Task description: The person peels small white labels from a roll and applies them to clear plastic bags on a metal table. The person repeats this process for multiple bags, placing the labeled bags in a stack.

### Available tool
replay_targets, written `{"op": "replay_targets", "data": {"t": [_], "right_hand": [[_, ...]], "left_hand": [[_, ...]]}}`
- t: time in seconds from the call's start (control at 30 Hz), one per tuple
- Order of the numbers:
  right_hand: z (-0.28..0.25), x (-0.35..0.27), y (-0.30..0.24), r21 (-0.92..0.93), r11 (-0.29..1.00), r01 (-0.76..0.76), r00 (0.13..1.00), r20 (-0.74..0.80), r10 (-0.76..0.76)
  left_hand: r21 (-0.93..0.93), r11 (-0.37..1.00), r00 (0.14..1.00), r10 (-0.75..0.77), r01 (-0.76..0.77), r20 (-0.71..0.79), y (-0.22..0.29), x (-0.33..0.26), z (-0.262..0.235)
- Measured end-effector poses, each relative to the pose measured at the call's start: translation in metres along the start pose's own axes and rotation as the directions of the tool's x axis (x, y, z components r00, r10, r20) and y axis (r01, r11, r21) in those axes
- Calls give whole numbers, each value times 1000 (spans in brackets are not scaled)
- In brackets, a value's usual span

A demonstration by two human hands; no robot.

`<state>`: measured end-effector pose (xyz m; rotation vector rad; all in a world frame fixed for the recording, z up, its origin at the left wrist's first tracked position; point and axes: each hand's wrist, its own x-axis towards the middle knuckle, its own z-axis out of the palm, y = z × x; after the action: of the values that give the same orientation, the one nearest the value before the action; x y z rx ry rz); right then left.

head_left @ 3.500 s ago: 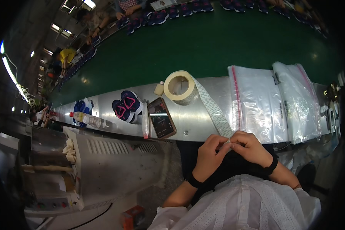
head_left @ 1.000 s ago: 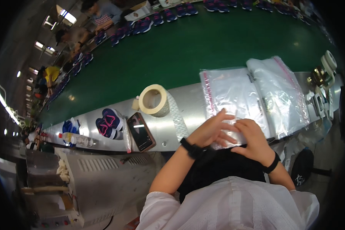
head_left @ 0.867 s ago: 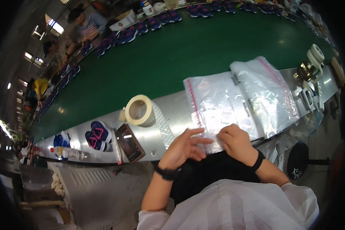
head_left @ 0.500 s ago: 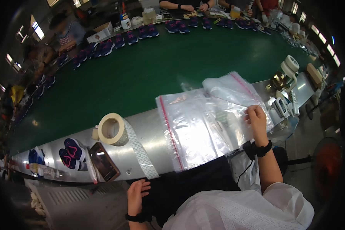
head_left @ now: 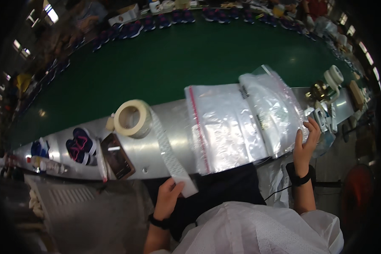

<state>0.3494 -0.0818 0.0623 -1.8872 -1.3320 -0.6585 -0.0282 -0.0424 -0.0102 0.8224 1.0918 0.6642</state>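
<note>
My left hand [head_left: 168, 197] pinches the free end of a white printed strip [head_left: 169, 156] at the table's near edge. The strip runs back to a large cream roll [head_left: 122, 122] lying on the metal tabletop. Clear plastic bags with red closure lines lie in two overlapping stacks, a left stack [head_left: 224, 127] and a right stack [head_left: 275, 112]. My right hand [head_left: 307, 144] is at the right stack's outer edge, thumb and fingers apart, holding nothing. Whether its fingertips touch the plastic I cannot tell.
Left of the roll lie a phone [head_left: 117, 156], a pair of dark blue and pink shoes [head_left: 81, 146] and a clear bottle [head_left: 51, 165]. A white tape dispenser [head_left: 334, 76] stands at the right. Beyond the green belt [head_left: 165, 63], more shoes [head_left: 131, 29] line the far side.
My left hand has come up and taken hold of the strip's end, drawing it past the table edge. My right hand has let go of the upper bag, which now lies flatter, and moved right.
</note>
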Motion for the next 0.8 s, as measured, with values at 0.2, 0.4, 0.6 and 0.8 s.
{"op": "replay_targets", "data": {"t": [0.2, 0.4, 0.6, 0.8], "right_hand": [[31, -41, -130, 645, 580, -497, 514, 758, -402], [55, -60, -166, 314, 278, -908, 205, 911, -358], [43, -53, -153, 338, 365, -867, 187, 901, -391], [15, -48, -118, 350, 391, -851, 131, 863, -488]], "left_hand": [[-270, 962, 994, 60, -32, 96, 13, 2, 22], [20, 997, 978, 70, -75, 194, 20, -3, 22], [-123, 959, 965, 261, -255, 34, 36, 25, 6], [-78, 926, 891, 329, -369, -311, 61, 75, -28]]}}
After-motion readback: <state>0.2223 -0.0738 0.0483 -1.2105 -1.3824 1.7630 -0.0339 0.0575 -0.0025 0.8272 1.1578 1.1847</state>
